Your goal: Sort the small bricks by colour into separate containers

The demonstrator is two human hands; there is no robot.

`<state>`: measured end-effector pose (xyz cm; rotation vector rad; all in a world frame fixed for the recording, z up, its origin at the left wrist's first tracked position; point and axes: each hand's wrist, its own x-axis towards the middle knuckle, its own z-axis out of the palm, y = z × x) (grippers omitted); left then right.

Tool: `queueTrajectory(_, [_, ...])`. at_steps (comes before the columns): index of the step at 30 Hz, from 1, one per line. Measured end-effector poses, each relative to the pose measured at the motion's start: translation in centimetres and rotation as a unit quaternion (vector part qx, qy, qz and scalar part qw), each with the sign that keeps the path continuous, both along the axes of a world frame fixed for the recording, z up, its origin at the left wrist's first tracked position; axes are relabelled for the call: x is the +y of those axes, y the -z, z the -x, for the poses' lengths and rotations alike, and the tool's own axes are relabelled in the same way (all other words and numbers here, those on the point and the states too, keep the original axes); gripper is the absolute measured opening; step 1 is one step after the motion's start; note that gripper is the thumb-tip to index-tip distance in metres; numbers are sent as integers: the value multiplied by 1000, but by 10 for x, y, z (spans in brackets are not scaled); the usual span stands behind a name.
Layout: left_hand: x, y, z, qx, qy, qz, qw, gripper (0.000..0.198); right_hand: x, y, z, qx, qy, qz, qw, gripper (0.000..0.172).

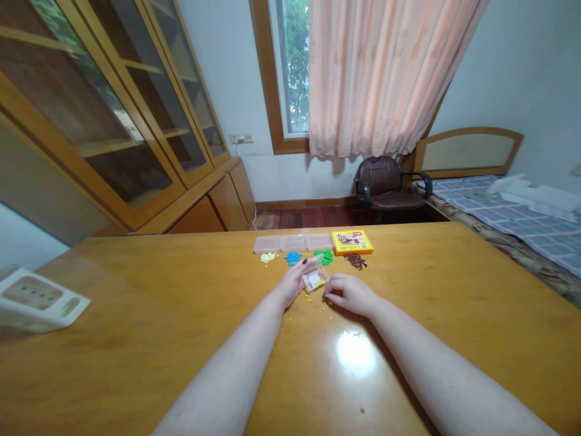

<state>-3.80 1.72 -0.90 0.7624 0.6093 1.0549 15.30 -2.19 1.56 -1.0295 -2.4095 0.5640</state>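
My left hand (291, 284) is closed on a small clear plastic box (314, 278), its lid raised and its opening tilted toward me. Some yellow pieces (319, 283) lie inside it beside a white patch. Fingers of my right hand (348, 294) are pinched together at the tabletop, just right of the box. Whatever is between those fingertips is hidden. Loose yellow pieces (308, 298) are scattered on the wooden table (181, 339) below the box and by the right fingertips. Behind the box's lid is a pile of green pieces (327, 259).
Farther back lie piles of pale yellow (269, 257), blue (293, 258) and brown pieces (356, 261). Beyond them are a row of clear plastic boxes (293, 243) and a yellow printed box (353, 242). A white object (40, 300) stands at the far left.
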Motion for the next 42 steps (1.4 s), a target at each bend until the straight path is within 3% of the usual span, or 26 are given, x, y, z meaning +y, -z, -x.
queueTrajectory(11, [1,-5,2,-18,-4,7,1000,41,-2,-3,-2,-19,20,-35,999,17])
queueTrajectory(16, [3,-12,12,-22,-83,-29,996,39,-8,-10,10,-95,9,-55,994,25])
queueTrajectory(20, [4,-16,16,-16,-76,-22,997,40,-23,-20,30,-136,11,-81,987,41])
queueTrajectory(24, [5,-15,17,-15,-60,-3,998,37,-47,-24,54,-144,-94,-87,981,41])
queueTrajectory(28, [9,-19,27,-20,-71,17,997,37,-62,-17,70,-139,-103,-93,981,60])
queueTrajectory(34, [15,-25,41,-27,-93,1,995,40,-57,-8,81,-159,-162,-57,972,79])
queueTrajectory(42, [14,-24,37,-10,-84,17,996,40,-49,-2,81,-195,-55,-36,979,79])
